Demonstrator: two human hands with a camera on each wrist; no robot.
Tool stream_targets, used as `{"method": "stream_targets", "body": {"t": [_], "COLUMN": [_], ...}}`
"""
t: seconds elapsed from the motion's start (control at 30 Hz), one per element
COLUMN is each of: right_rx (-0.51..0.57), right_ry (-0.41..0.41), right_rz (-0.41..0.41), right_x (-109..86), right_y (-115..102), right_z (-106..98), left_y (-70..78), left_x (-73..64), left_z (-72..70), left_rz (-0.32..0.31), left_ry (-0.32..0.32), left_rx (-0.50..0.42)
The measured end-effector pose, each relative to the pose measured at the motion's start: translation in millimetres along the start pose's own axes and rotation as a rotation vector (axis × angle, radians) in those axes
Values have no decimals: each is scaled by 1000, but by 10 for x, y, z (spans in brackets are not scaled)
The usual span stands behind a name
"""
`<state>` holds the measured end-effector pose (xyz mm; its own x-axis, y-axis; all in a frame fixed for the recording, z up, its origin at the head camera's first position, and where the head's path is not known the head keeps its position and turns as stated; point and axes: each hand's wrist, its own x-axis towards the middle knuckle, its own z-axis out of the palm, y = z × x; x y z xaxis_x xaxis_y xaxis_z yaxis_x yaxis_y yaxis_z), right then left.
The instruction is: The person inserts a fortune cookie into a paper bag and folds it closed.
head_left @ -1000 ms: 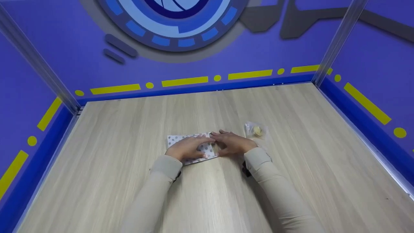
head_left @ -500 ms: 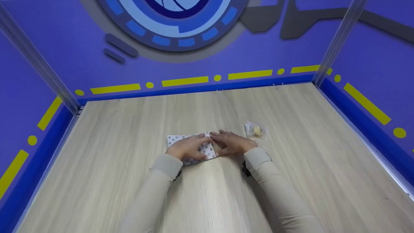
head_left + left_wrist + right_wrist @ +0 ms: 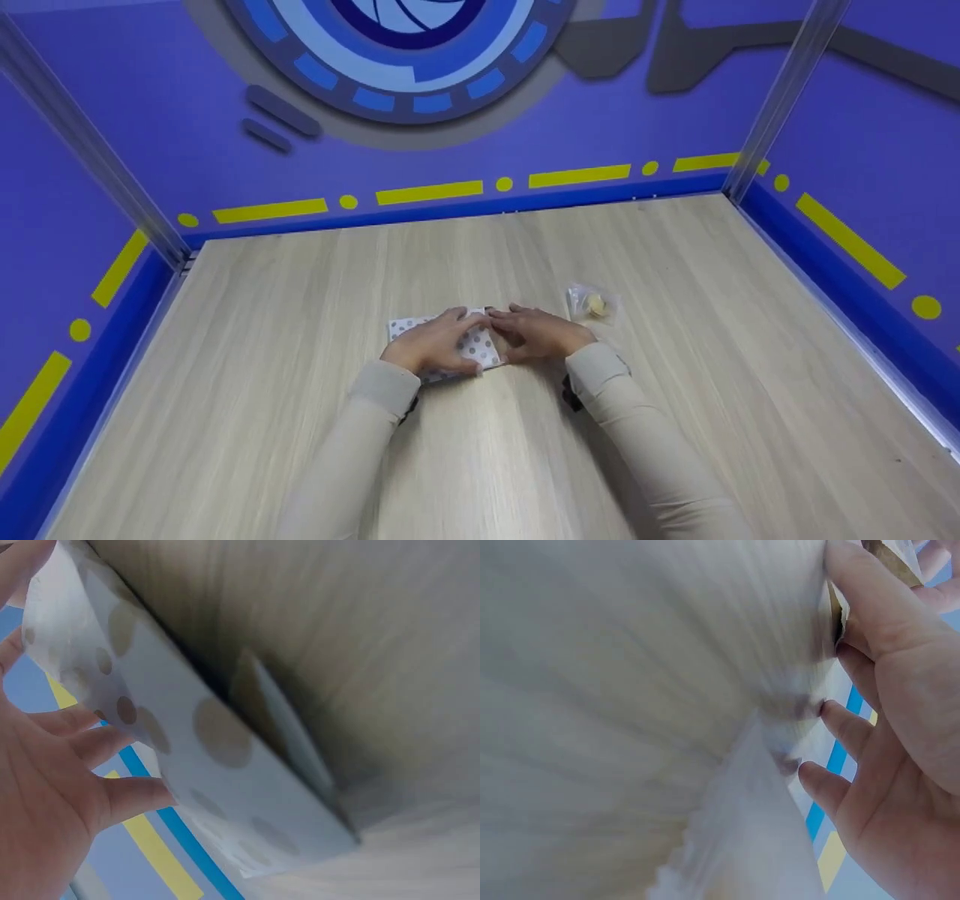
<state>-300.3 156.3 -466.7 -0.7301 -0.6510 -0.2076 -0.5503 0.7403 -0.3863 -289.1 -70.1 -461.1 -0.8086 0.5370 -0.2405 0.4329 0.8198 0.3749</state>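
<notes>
A flat white cardboard box with grey-brown polka dots lies on the wooden table in front of the person. My left hand spans it from above, its thumb at the near edge and its fingers toward the far edge. At the box's right end, my right hand holds the corners between thumb and fingers. The left wrist view shows a loose flap sticking out of the box's lower edge. Brown inner board shows by the right thumb in the right wrist view. The palms partly hide the box.
Just beyond the right hand lies a small clear plastic bag with a pale yellow item inside; part of this bag also appears in the right wrist view. Purple panels wall the table at the back and sides.
The left fingers and thumb have shifted slightly along the box, the thumb reaching a little closer to the near edge. The right hand and the bag stay about where they were.
</notes>
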Motion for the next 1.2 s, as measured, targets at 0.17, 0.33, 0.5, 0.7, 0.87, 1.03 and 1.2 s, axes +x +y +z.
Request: {"method": "stream_targets", "body": {"t": [0.17,0.33,0.5,0.7,0.87,1.03,1.2], "right_rx": [33,42,50,62,62,38,0], "right_ry": [6,12,16,48,77,96,128], "right_rz": [1,7,22,25,15,-13,-105], "right_x": [14,24,27,24,30,32,38], "right_y": [4,-9,-27,-23,-16,4,29], "right_z": [7,-12,-26,-18,-5,-1,-1], "left_y": [-48,-69,-82,-111,-141,-158,-161], "left_x": [-13,-37,-65,-82,-83,-75,-45], "left_z": [16,23,33,58,68,59,57], "left_rz": [46,63,63,60,70,76,82], "left_ry": [28,52,81,106,131,142,148], "left_rx": [-13,-52,-85,-118,-123,-135,-130]}}
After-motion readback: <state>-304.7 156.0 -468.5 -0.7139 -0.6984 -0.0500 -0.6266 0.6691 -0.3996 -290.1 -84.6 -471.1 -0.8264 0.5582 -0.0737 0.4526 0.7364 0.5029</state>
